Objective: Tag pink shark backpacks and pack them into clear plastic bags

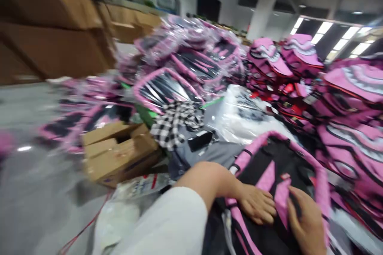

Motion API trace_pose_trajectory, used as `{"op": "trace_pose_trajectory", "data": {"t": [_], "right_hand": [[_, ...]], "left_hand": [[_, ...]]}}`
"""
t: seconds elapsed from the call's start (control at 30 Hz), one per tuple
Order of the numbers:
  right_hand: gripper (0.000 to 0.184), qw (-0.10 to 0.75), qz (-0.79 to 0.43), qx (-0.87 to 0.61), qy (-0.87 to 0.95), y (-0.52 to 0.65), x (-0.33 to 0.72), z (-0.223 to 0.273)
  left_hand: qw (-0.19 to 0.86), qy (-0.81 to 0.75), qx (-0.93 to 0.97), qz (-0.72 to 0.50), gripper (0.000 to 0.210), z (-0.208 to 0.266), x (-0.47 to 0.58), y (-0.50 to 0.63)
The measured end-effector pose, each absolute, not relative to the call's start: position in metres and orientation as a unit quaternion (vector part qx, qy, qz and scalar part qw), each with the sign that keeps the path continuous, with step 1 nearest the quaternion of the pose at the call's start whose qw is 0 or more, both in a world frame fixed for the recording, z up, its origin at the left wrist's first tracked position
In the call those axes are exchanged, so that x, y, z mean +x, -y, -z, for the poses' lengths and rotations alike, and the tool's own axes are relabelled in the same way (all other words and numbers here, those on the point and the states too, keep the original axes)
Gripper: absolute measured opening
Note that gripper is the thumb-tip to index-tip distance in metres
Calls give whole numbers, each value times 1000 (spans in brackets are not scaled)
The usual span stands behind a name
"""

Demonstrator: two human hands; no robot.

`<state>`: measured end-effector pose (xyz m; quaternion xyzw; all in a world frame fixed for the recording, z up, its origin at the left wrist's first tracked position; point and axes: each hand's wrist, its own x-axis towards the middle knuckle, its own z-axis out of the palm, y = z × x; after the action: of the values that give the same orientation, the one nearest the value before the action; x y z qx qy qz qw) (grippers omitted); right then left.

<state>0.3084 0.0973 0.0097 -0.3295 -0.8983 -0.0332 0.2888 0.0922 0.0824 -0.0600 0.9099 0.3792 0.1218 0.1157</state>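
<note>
A black bag with pink padded edging [263, 159] lies in front of me, its black panel facing up with pink strips across it. My left hand [259, 204] rests on that panel, fingers lying flat and close together, left of the pink strap [281, 197]. On the strap's other side, my right hand [309, 221] grips its edge between thumb and fingers. A small red tag [285, 176] sits at the strap's upper end. Part of the bag runs out of view at the bottom.
Plastic-wrapped pink and black bags [191, 67] form a heap behind. Pink bags with ruffled trim [353, 87] are stacked on the right. An opened cardboard box [119, 155], checkered cloth [176, 121] and white plastic-wrapped bundle [242, 115] lie nearby. Large cartons [54, 48] stand left.
</note>
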Motion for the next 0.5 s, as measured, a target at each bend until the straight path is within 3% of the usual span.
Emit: {"op": "trace_pose_trajectory", "data": {"t": [0.1, 0.23, 0.37, 0.5], "right_hand": [[21, 123, -46, -166, 977, -45, 287, -37], [12, -13, -47, -87, 995, -21, 257, -20], [10, 16, -34, -58, 998, -31, 268, 59], [21, 89, -24, -71, 993, -48, 283, 128]], "left_hand": [[156, -233, 948, -153, 12, 46, 101, -84], [157, -302, 922, -181, 22, 43, 92, -76], [120, -388, 892, -197, 32, 48, 90, -63], [47, -374, 909, -176, 32, 43, 94, -62]]}}
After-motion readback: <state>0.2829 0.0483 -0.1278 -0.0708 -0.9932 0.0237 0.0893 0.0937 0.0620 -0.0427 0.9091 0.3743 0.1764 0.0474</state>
